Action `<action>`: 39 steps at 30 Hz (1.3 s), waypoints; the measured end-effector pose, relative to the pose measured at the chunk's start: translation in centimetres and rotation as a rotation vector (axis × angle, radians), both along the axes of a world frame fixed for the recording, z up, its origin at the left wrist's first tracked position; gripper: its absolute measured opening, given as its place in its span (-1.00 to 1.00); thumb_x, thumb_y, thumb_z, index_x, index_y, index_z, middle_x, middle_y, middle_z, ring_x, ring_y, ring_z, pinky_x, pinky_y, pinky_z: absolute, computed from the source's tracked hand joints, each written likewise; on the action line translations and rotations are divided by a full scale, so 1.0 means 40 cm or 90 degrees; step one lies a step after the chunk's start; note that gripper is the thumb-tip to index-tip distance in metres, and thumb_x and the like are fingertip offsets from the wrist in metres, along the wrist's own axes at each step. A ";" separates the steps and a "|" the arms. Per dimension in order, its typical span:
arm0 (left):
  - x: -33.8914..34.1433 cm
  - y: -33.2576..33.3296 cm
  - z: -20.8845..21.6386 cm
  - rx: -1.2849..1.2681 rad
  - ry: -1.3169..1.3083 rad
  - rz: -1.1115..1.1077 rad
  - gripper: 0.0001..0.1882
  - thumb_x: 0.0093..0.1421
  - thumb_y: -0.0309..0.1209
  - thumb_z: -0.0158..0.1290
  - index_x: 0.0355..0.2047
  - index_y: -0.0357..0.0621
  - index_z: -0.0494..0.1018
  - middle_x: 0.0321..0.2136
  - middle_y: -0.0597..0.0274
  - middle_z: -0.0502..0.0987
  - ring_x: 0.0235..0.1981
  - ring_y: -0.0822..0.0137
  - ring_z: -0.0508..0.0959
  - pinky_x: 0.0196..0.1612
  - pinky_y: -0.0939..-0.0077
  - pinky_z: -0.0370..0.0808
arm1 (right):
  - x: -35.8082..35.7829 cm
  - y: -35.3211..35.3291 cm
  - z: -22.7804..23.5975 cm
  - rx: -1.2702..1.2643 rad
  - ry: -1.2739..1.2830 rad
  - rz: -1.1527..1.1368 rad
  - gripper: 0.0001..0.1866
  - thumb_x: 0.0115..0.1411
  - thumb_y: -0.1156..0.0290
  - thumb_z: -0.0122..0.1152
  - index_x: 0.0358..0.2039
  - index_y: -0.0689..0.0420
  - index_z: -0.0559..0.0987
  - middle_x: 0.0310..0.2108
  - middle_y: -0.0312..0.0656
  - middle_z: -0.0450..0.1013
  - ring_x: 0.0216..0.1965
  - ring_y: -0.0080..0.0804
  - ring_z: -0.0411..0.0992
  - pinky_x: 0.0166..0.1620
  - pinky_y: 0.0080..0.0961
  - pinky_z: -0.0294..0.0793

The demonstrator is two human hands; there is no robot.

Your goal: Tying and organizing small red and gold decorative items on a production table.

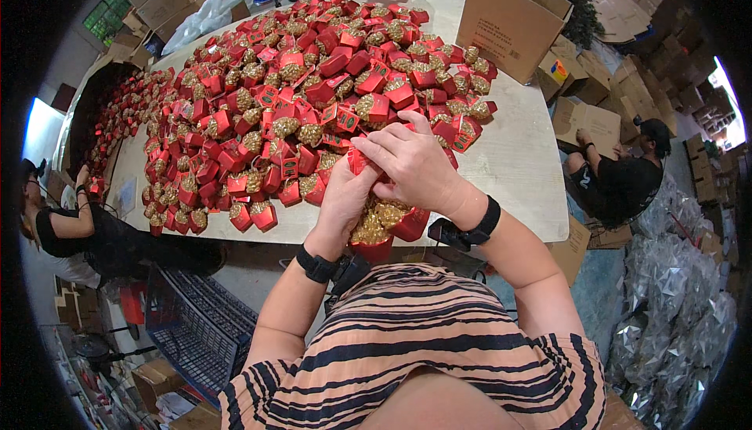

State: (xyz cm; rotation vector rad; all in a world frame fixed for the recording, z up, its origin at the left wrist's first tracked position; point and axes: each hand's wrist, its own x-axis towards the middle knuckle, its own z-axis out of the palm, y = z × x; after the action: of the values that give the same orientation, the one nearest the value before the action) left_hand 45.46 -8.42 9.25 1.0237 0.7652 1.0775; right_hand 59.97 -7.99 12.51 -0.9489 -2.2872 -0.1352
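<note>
My left hand and my right hand meet at the table's near edge, both with fingers closed. Between their fingertips shows a small red piece, which both seem to pinch; its exact kind is partly hidden. Just below hang red pot-shaped ornaments with gold beaded tops, close against my left palm and wrist. How they join the red piece is covered by my fingers. Beyond my hands spreads a large heap of the same red and gold ornaments, some with red tags.
The pale table carries an upright open carton at far right. One person works at left by another ornament pile; another sits at right handling a carton. A dark plastic crate stands lower left, clear-wrapped goods lower right.
</note>
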 end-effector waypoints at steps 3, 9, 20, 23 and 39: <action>0.002 -0.001 -0.001 0.017 0.012 0.001 -0.82 0.23 -0.41 -0.06 -0.24 -0.27 0.40 -0.35 0.29 0.49 -0.35 0.54 0.46 -0.30 0.62 0.42 | -0.001 -0.002 -0.004 0.017 -0.005 -0.006 -0.39 -0.30 0.31 0.31 -0.10 0.07 0.47 -0.25 -0.24 0.44 -0.24 -0.39 0.40 0.07 -0.19 0.18; -0.012 0.005 -0.030 0.061 0.089 0.001 -0.81 0.24 -0.42 -0.08 -0.23 -0.29 0.40 -0.44 0.30 0.48 -0.42 0.53 0.45 -0.35 0.65 0.41 | 0.054 0.015 0.007 -0.100 0.118 0.059 -0.36 -0.20 0.19 0.35 -0.03 0.04 0.44 -0.20 -0.21 0.44 -0.20 -0.29 0.40 0.07 -0.27 0.16; -0.083 -0.018 -0.065 -0.013 0.102 0.090 -0.81 0.23 -0.42 -0.08 -0.23 -0.31 0.40 -0.55 0.30 0.43 -0.53 0.50 0.41 -0.39 0.64 0.36 | 0.397 0.097 -0.469 -0.396 0.265 -0.344 -0.79 -0.02 0.35 0.17 -0.39 0.19 0.59 -0.45 -0.05 0.50 -0.39 -0.19 0.48 -0.25 -0.39 0.45; -0.115 -0.038 -0.063 -0.026 0.166 0.125 -0.78 0.23 -0.39 -0.07 -0.21 -0.30 0.38 -0.52 0.27 0.44 -0.52 0.47 0.43 -0.36 0.60 0.37 | 0.369 0.069 -0.524 -0.548 0.179 -0.372 -0.83 -0.04 0.35 0.13 -0.48 0.15 0.60 -0.51 -0.04 0.49 -0.42 -0.13 0.48 -0.30 -0.32 0.45; -0.221 -0.097 -0.119 -0.093 0.123 0.303 -0.80 0.23 -0.42 -0.06 -0.21 -0.31 0.40 -0.53 0.28 0.44 -0.52 0.47 0.43 -0.38 0.61 0.38 | 0.196 0.068 -0.573 -0.532 0.112 -0.387 -0.84 -0.09 0.29 0.19 -0.47 0.03 0.62 -0.51 -0.10 0.51 -0.41 -0.14 0.48 -0.31 -0.28 0.45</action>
State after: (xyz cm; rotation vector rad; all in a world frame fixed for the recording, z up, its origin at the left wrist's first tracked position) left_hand 36.64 -12.29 4.50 0.8475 1.2704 1.3125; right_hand 67.80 -5.28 -10.41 -1.9629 -1.8036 0.6711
